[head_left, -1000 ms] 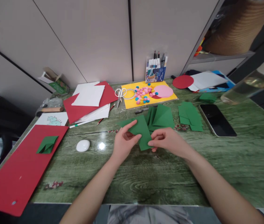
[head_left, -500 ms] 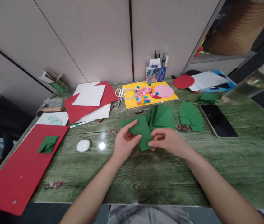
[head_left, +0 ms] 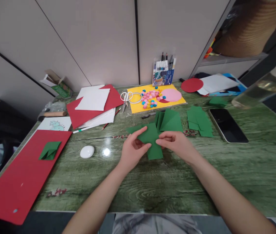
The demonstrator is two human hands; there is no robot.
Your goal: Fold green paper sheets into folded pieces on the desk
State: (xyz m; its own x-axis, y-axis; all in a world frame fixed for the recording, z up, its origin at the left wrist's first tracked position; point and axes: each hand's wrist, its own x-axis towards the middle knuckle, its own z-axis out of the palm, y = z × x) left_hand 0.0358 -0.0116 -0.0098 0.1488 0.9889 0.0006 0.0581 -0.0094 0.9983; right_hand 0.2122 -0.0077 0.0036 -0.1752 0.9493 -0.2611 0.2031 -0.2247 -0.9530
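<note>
My left hand [head_left: 136, 145] grips the left side of a piece of green paper [head_left: 152, 138], thumb in front and fingers behind and along the top. My right hand [head_left: 174, 143] pinches the right edge of the same paper between thumb and fingers. The sheet is held up above the table, its lower end hanging down. Just behind it stands a folded green paper [head_left: 171, 121] with several pleats. Farther right lie several flat green paper pieces [head_left: 199, 121]. A small folded green piece [head_left: 50, 150] rests on a long red sheet [head_left: 28, 175] at the left.
A white mouse [head_left: 87, 151] lies left of my hands, a phone [head_left: 228, 125] to the right. Behind are scissors [head_left: 124, 101], a yellow sheet [head_left: 134, 108] with small coloured balls, a marker pack [head_left: 163, 73], and white paper [head_left: 94, 100]. At the right stands a clear bottle [head_left: 255, 89].
The green paper has turned more upright, its lower end now pointing straight down. My right hand has moved up along its right edge; my left hand has shifted slightly right.
</note>
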